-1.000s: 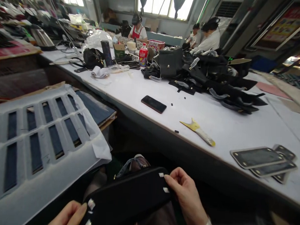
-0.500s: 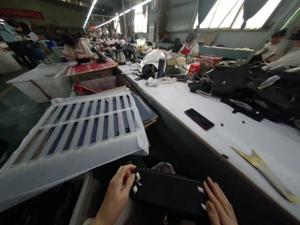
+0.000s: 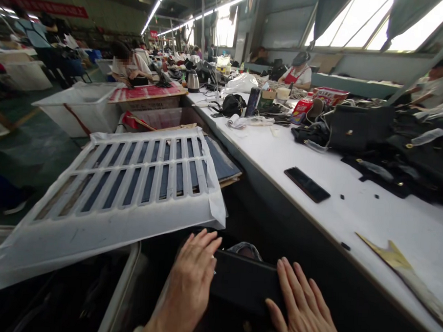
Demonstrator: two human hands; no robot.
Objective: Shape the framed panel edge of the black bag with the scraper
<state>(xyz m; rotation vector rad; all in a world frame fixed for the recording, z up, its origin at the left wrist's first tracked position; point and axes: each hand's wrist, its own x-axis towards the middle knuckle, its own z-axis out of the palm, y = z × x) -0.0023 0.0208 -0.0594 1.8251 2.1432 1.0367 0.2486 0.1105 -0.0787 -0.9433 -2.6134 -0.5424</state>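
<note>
A black bag [image 3: 244, 282] with a small gold clasp low on its front lies in front of my lap at the bottom of the view. Over its left end rests my left hand [image 3: 190, 279], fingers stretched out and covering that end. My right hand [image 3: 303, 304] lies flat on the bag's right end, fingers extended and the thumb apart. Both palms face down, with nothing gripped in either one. The white tabs at the bag's ends are now mostly hidden by the hands.
A slatted white tray [image 3: 175, 208] stands to the left, above a bin [image 3: 122, 289] of dark items. On the white table [image 3: 266, 153] at the right lie a phone [image 3: 307, 184], a forked grey-yellow strip [image 3: 397, 262] and black bag pieces [image 3: 362, 128]. A co-worker [image 3: 132, 66] sits farther back.
My left hand has gone from pinching the bag's left edge to lying over that end. My right hand has moved inward onto the bag's top. The camera view has shifted left.
</note>
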